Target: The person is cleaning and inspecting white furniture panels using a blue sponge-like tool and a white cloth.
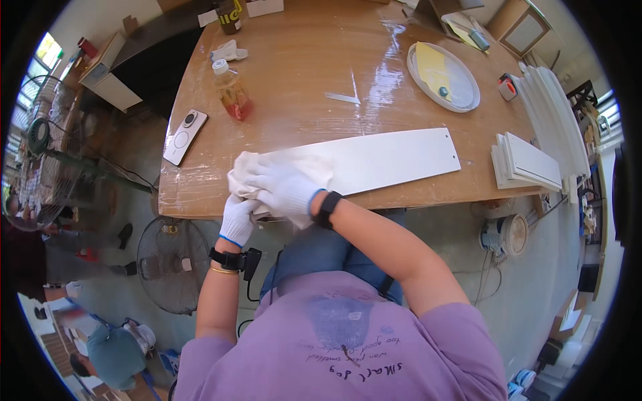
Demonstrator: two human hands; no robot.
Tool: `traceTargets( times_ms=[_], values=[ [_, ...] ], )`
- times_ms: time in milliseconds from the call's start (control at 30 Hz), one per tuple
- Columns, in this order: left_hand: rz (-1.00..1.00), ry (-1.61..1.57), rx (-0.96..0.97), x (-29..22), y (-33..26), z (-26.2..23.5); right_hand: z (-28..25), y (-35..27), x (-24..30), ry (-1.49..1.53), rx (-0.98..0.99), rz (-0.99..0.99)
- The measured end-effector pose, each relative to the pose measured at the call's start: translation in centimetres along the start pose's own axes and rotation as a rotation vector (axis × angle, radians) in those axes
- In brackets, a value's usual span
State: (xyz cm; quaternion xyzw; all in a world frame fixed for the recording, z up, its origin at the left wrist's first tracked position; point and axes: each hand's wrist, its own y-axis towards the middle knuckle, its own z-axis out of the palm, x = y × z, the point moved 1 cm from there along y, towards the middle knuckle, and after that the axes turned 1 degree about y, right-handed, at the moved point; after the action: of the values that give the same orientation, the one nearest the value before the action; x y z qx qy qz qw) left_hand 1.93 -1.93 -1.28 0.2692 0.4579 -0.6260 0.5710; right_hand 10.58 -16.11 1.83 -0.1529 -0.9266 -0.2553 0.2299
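A long white board (401,159) lies along the front of the table, with two small dark holes at its right end. My right hand (287,187), in a white knit glove, presses a crumpled off-white cloth (246,167) onto the board's left part and grips it; this hand is somewhat blurred. Below it, at the board's left end by the table's front edge, my gloved left hand (237,219) is closed on the board. The cloth and my right hand hide most of that end and part of the left fingers.
On the brown table (287,80) stand a bottle with red liquid (232,93), a phone (185,137), a metal square (344,98) and a round white tray (468,93). More white boards (531,160) are stacked at right. A floor fan (174,264) stands lower left; a co-worker (114,351) is beyond it.
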Motion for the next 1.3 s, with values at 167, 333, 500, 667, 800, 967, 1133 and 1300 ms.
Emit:
traceTargets(
  times_ms=[167, 333, 500, 667, 800, 967, 1133, 1300],
  values=[
    [-0.097, 0.041, -0.032, -1.1, -0.2, 0.9, -11.8, -12.3, -4.2, -0.264, -0.181, 0.197],
    [-0.147, 0.014, 0.126, -1.9, 1.0, -0.2, -21.5, -29.4, -11.2, -0.473, -0.380, 1.139],
    [-0.302, 0.013, -0.082, -1.9, 2.7, -0.6, -15.7, -22.0, -6.6, -0.515, -0.326, 0.824],
    [-0.319, 0.002, -0.074, -1.5, 2.8, -1.1, -5.0, -6.9, 3.7, -0.077, -0.257, 0.196],
    [-0.251, 0.216, -0.001, -3.2, 2.1, -0.3, -0.6, -5.7, 4.7, 0.003, -0.189, -0.045],
    [-0.311, -0.001, -0.124, 1.0, 3.7, -4.4, -7.7, -11.2, 2.4, -0.071, -0.198, 0.220],
    [-0.149, 0.107, -0.079, -0.6, 2.3, -1.9, -19.7, -23.6, -5.4, -0.194, -0.699, 0.411],
    [-0.193, 0.136, -0.115, -2.3, 1.8, 0.9, -28.3, -30.3, -11.0, -0.679, -0.372, 0.829]
  ],
)
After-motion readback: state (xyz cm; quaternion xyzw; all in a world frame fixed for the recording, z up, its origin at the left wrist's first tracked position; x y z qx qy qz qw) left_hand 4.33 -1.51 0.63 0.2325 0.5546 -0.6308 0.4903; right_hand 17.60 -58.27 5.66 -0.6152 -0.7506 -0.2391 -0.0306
